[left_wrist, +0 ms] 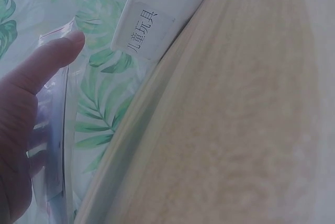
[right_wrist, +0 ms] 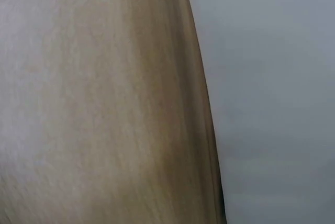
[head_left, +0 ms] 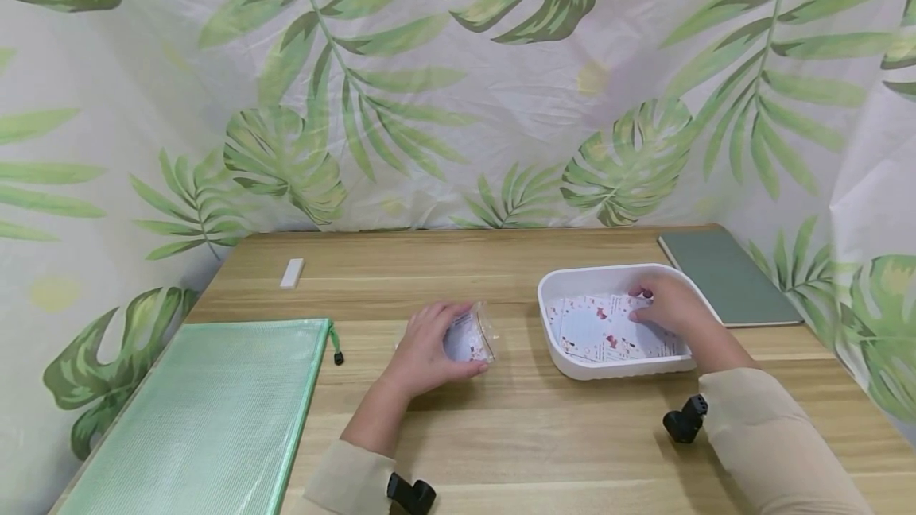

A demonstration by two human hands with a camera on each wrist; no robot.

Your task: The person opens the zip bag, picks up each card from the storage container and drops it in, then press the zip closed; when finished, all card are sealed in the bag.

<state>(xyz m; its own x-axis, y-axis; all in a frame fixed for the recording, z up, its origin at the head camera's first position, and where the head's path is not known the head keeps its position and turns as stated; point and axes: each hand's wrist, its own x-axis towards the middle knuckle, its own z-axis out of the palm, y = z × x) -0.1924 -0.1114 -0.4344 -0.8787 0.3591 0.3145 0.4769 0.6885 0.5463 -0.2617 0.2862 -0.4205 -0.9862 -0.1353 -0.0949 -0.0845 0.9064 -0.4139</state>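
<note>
My left hand holds a clear plastic packet upright above the table, thumb on the near side and fingers behind. Inside the packet is a printed card with a small cartoon pattern. In the left wrist view the thumb lies along the edge of the packet. My right hand reaches down into a white plastic basket, thumb and forefinger apart. A small dark spot shows by its forefinger. Under it lie sheets of paper with red cartoon prints. The right wrist view shows no hand.
Front left lies a green mesh zip pouch with a black-tipped pull. A small white block lies behind it. A grey-green notebook sits at the back right, partly behind the basket. The basket carries a label with Chinese characters.
</note>
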